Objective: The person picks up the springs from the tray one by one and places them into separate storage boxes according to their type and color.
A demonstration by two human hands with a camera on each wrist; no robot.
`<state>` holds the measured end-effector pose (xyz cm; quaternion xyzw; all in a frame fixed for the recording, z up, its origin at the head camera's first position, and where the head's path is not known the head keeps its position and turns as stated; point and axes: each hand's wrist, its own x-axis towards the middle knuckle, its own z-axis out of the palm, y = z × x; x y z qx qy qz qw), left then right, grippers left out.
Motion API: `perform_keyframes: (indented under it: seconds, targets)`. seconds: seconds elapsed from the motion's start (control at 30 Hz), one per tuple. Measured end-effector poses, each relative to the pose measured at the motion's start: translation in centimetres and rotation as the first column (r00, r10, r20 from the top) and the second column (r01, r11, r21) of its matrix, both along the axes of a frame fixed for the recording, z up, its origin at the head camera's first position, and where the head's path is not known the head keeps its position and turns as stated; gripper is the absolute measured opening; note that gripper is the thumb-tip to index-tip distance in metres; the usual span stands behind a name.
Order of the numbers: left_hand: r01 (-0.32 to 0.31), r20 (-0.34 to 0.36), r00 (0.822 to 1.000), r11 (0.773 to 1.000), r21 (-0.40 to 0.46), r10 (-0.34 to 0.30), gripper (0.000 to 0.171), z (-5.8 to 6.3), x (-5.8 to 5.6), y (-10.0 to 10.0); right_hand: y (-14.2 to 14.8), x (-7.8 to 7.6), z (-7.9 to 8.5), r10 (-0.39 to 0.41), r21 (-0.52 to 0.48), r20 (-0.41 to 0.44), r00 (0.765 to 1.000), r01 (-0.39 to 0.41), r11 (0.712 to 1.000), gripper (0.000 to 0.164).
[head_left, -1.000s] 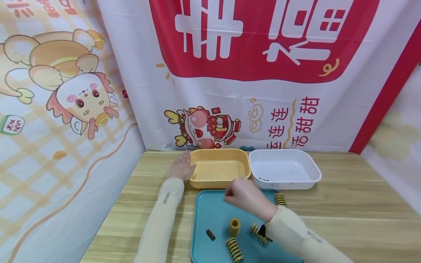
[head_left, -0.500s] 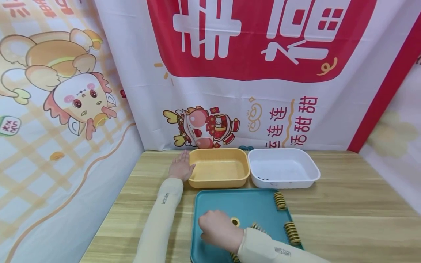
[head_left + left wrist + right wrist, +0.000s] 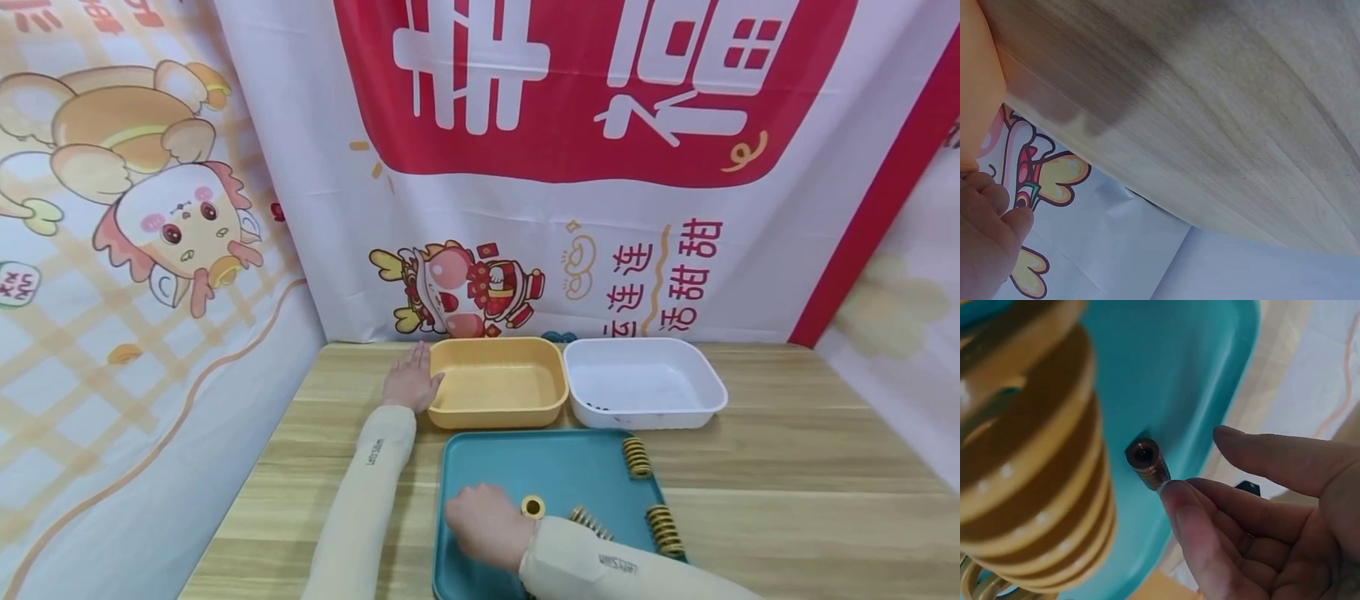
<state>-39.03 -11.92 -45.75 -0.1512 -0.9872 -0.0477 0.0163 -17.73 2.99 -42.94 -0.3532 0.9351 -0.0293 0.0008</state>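
My left hand [image 3: 408,385] lies along the left side of the yellow container [image 3: 498,417], fingers straight and thumb at its rim. In the left wrist view, fingertips [image 3: 988,187] touch that orange-yellow wall. My right hand [image 3: 487,523] is low over the left part of the teal tray [image 3: 540,450]. The right wrist view shows a small copper-brown coil spring [image 3: 1147,464] on the tray, an index fingertip right at its end and the thumb apart from it. The head view hides this spring behind the hand. A large yellow coil spring [image 3: 1041,481] looms close by.
Beside the hand stands a yellow tube [image 3: 533,506]. Gold coil springs lie at the tray's right edge, one [image 3: 637,457] behind another [image 3: 664,531], with a third [image 3: 590,523] nearer the middle. The white container [image 3: 645,412] adjoins the yellow one and holds small dark pieces.
My right hand has come from above the tray's back, toward the front and left, down to the small spring, with a slight last shift left. The left hand stays at the yellow container.
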Motion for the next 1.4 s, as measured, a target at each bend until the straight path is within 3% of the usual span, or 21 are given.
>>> perform_keyframes:
  seconds: [0.3, 0.53, 0.73, 0.87, 0.97, 1.07, 1.23, 1.3, 1.4]
  targets:
    - [0.002, 0.005, 1.000, 1.000, 0.002, -0.003, 0.066, 0.1, 0.4, 0.0, -1.2, -0.1, -0.8, -0.032, 0.206, 0.020, 0.999, 0.027, 0.978, 0.023]
    - [-0.002, 0.006, 1.000, 1.000, 0.003, 0.002, 0.067, -0.1, 0.3, 0.0, -0.8, -0.2, -1.2, -0.020, 0.236, 0.008, 1.000, 0.018, 0.972, 0.022]
    - [-0.002, 0.000, 1.000, 1.000, 0.006, 0.002, 0.066, 0.1, 0.3, 0.2, 0.1, -0.5, 0.1, 0.043, 0.113, 0.005, 0.999, -0.044, 0.993, 0.029]
    - [-0.001, -0.004, 1.000, 1.000, 0.013, 0.001, 0.066, 0.2, 0.2, 0.2, 0.7, -0.9, 2.1, 0.057, 0.005, 0.064, 0.996, -0.058, 0.998, 0.030]
    - [-0.001, 0.007, 1.000, 1.000, 0.016, 0.001, 0.066, 0.2, 0.1, 0.2, 1.3, -1.2, 3.6, 0.078, -0.110, 0.155, 0.985, -0.061, 0.992, 0.033]
    - [-0.005, 0.024, 1.000, 1.000, 0.011, 0.004, 0.066, 0.2, 0.1, 0.2, 2.2, -1.5, 5.1, 0.090, -0.224, 0.270, 0.959, -0.029, 0.974, 0.028]
    - [-0.008, 0.030, 1.000, 1.000, 0.023, 0.007, 0.066, 0.1, 0.2, 0.2, 4.1, -2.4, 7.2, 0.083, -0.357, 0.461, 0.884, 0.099, 0.929, 0.012]
    - [-0.010, 0.031, 0.999, 1.000, 0.026, 0.010, 0.066, 0.2, 0.2, 0.2, 5.1, -2.8, 7.7, 0.101, -0.409, 0.500, 0.860, 0.132, 0.903, 0.010]
    - [-0.007, 0.028, 1.000, 1.000, 0.028, 0.006, 0.067, 0.4, 0.3, 0.2, 6.8, -3.5, 8.2, 0.131, -0.474, 0.517, 0.846, 0.155, 0.867, 0.009]
